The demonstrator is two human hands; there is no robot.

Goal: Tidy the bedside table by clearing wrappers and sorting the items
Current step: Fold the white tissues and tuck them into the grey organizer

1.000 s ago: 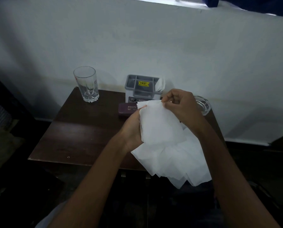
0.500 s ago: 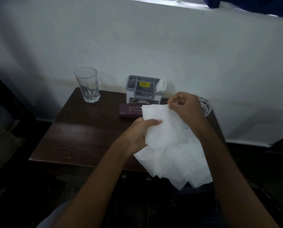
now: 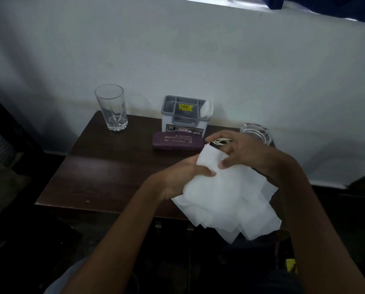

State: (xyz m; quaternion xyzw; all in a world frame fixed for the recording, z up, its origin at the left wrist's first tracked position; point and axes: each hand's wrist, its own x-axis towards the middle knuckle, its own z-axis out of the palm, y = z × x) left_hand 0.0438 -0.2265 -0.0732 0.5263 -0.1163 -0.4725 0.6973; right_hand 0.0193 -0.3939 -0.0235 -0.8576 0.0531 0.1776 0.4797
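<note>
A stack of several white tissue sheets (image 3: pixel 226 198) hangs fanned out over the front right edge of the dark wooden bedside table (image 3: pixel 105 172). My left hand (image 3: pixel 181 177) grips the stack from the left, thumb pressed on top. My right hand (image 3: pixel 239 152) pinches the upper edge of the top sheet, fingers partly spread. A grey organiser box (image 3: pixel 184 117) with a tissue in its right slot stands at the back. A purple spectacle case (image 3: pixel 177 141) lies in front of it.
An empty drinking glass (image 3: pixel 112 109) stands at the table's back left corner. A glass ashtray (image 3: pixel 256 132) sits at the back right, with a coiled white cord (image 3: pixel 221 141) beside it behind my right hand. A white wall rises behind the table.
Both hands and the tissue stack have come down lower toward the table. My right hand has slid down from the top corner, which uncovers the white cord behind it.
</note>
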